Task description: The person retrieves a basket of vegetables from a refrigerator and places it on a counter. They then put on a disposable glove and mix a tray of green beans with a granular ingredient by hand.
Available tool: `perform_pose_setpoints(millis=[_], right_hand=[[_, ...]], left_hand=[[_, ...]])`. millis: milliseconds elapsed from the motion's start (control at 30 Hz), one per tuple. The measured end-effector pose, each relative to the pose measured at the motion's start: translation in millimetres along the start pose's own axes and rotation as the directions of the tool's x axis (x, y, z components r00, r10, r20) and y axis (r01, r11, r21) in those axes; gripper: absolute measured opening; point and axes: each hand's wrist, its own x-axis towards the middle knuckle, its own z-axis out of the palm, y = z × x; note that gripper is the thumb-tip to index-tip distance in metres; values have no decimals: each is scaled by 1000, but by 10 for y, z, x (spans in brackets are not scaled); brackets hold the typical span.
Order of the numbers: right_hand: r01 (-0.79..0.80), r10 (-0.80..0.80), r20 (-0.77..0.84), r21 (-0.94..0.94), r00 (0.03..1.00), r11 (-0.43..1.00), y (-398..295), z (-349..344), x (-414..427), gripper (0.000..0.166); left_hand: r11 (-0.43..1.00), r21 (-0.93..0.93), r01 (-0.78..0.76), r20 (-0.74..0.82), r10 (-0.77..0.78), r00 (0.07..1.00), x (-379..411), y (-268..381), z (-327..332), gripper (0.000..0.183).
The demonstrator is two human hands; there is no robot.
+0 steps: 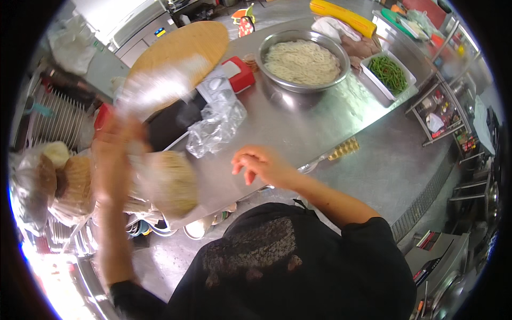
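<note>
My left hand [122, 134], blurred by motion, is raised at the left of the steel table. A smeared clear plastic bag [160, 86] streams from its fingers across a round wooden board [192, 44]. Beside that forearm lies a pale, straw-like bundle [174, 182], partly blurred; I cannot tell what it is. My right hand [266, 166] hovers over the near part of the steel table [276, 128], fingers loosely curled and holding nothing. Left of it lies a crumpled clear plastic bag [218, 128] beside a black container [174, 124].
A steel bowl of pale noodles [302, 62] stands towards the back, beside a red box [240, 74]. Right of it is a white tray of cut green beans [388, 76]. A yellow roll [344, 18] lies behind. A utensil with a patterned yellow handle [344, 149] juts past the table's edge.
</note>
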Motion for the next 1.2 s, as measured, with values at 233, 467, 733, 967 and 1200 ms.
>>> perform_pose_setpoints(millis=[233,467,733,967,1200], right_hand=[[-62,44,-305,-50,951,997,274,-1530,-404,18],[28,-391,-399,-670,830,742,-143,-1704,-402,28],[-185,-306,-631,-590,713,786,-440,-2316,-669,18],[-10,-243,-748,-317,618,948,-677,-2591,-878,10],[-2,-185,-781,-232,597,973,-869,-3207,-1186,14]], left_hand=[[830,-484,276,211,-196,958,176,-1164,2123,14],[819,-463,340,427,-130,895,537,-835,3266,17],[756,-565,331,635,143,759,828,-767,3888,55],[790,-537,296,671,187,717,1009,-803,4499,33],[786,-542,299,670,189,718,1086,-492,5109,28]])
